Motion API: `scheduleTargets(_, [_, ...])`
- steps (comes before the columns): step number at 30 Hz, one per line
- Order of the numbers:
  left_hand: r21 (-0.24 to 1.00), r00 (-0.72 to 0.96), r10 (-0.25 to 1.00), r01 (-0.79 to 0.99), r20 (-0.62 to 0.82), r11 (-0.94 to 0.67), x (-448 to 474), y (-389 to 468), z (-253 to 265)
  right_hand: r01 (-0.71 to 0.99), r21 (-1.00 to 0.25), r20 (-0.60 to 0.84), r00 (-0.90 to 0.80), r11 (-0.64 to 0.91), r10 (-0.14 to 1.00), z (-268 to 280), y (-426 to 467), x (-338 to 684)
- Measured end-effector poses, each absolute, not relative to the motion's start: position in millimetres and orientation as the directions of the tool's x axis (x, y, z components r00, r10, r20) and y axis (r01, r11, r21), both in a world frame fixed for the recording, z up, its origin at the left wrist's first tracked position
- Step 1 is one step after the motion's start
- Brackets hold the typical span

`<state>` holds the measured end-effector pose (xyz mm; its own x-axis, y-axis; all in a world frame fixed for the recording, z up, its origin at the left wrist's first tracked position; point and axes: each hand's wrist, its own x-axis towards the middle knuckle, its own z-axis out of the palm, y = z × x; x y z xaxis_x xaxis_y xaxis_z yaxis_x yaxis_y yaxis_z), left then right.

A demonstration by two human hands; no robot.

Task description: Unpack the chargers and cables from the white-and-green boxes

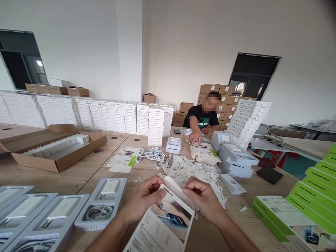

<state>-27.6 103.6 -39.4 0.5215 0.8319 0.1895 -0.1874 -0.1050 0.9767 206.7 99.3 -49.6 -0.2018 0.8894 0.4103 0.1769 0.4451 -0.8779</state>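
Observation:
A printed cardboard packaging box [168, 224] with a picture of a charger on its face is held low in front of me, tilted. My left hand [147, 196] grips its upper left edge, thumb on the front. On the opposite side, my right hand [203, 197] pinches the upper edge near a raised white flap [174, 185]. The box's lower end runs out of view. Behind my hands lies a heap of small white paper pieces [189, 169]. White coiled cables [153, 154] and a flat printed carton [122, 159] lie farther off.
White trays with chargers and cables [101, 203] stand at left, near an open brown carton [56, 148]. Green-sided boxes [312, 189] are stacked at right. Across the table, a seated person [201, 117] reaches to a pile of flat cartons [204, 154]. White box stacks [105, 115] line the back.

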Motion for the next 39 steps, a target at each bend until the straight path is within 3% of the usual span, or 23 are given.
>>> scheduleTargets(3, [0.976, 0.552, 0.809, -0.183, 0.203, -0.12, -26.4, 101.6, -39.2, -0.089, -0.99, 0.126, -0.196, 0.11, 0.973, -52.3, 99.1, 204.5])
scheduleTargets(6, [0.973, 0.553, 0.802, -0.175, 0.226, -0.153, -25.7, 100.2, -37.7, -0.208, -0.976, -0.003, -0.259, -0.059, 0.966, -53.7, 99.3, 201.5])
scheduleTargets(8, [0.972, 0.553, 0.801, -0.173, 0.23, -0.16, -25.9, 100.4, -37.8, -0.12, -0.992, 0.013, -0.306, -0.026, 0.952, -53.6, 100.3, 201.5])
scheduleTargets(12, [0.975, 0.562, 0.803, -0.197, 0.196, -0.099, -25.5, 100.9, -40.2, 0.147, -0.969, 0.141, -0.331, 0.199, 0.933, -53.0, 101.9, 203.6])
scheduleTargets(18, [0.979, 0.536, 0.827, -0.187, 0.172, -0.083, -23.9, 99.8, -43.5, 0.277, -0.895, 0.277, -0.271, 0.35, 0.922, -48.6, 94.6, 199.0])
scheduleTargets(26, [0.968, 0.469, 0.852, -0.194, 0.232, -0.157, -24.6, 104.0, -42.2, 0.108, -0.934, 0.287, -0.345, 0.342, 0.894, -35.1, 88.0, 199.2])
scheduleTargets(33, [0.948, 0.267, 0.931, -0.262, 0.25, -0.18, -29.3, 106.8, -37.0, 0.002, -0.99, 0.124, -0.473, 0.141, 0.872, -31.2, 77.5, 191.7])
scheduleTargets(39, [0.965, 0.401, 0.878, -0.089, 0.26, -0.245, -38.1, 106.1, -31.2, -0.009, -0.992, 0.118, -0.422, 0.126, 0.899, -35.9, 79.5, 190.6])
